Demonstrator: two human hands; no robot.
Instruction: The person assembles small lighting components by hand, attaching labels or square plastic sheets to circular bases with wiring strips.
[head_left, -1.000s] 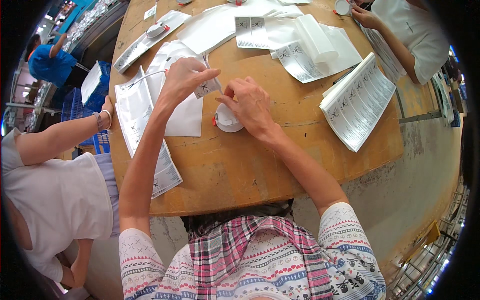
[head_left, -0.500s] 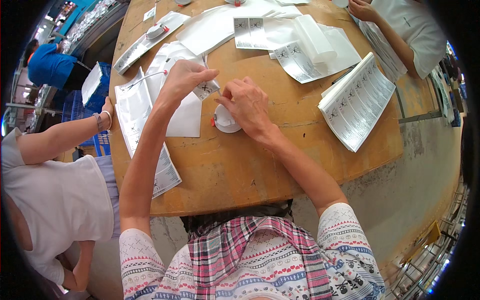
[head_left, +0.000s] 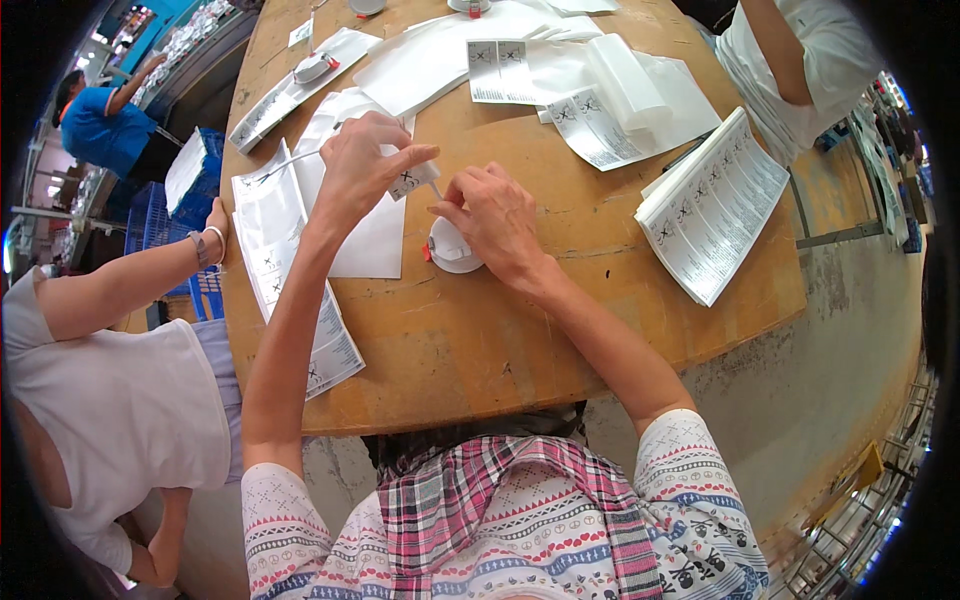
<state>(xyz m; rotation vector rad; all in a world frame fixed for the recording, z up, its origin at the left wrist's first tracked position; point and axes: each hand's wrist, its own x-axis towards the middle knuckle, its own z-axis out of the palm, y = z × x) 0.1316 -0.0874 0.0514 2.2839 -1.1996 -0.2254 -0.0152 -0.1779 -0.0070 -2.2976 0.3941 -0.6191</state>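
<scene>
A small silvery label (head_left: 410, 182) with black printing is pinched in my left hand (head_left: 362, 168), wrapped or folded about a thin white cord (head_left: 436, 190). The cord runs on to my right hand (head_left: 492, 212), whose thumb and fingers are closed on it. Just under the right hand, partly covered by it, a round white disc-shaped fitting (head_left: 455, 250) with a red piece on its left side rests on the tabletop. A loose end of white cord (head_left: 296, 158) sticks out to the left of my left hand. My fingertips hide part of the label.
Sheets of printed labels (head_left: 715, 205) lie on the wooden table (head_left: 560, 330) at right, with more label strips (head_left: 268, 240) at left. White backing paper (head_left: 430, 60) and another round fitting (head_left: 316, 66) are farther off. A co-worker's hand (head_left: 217, 217) touches the left edge; another person (head_left: 800, 60) is at far right.
My hands stay almost in place over the fitting, with the label a little lower. At far right the other person's hand has moved up and away from the table.
</scene>
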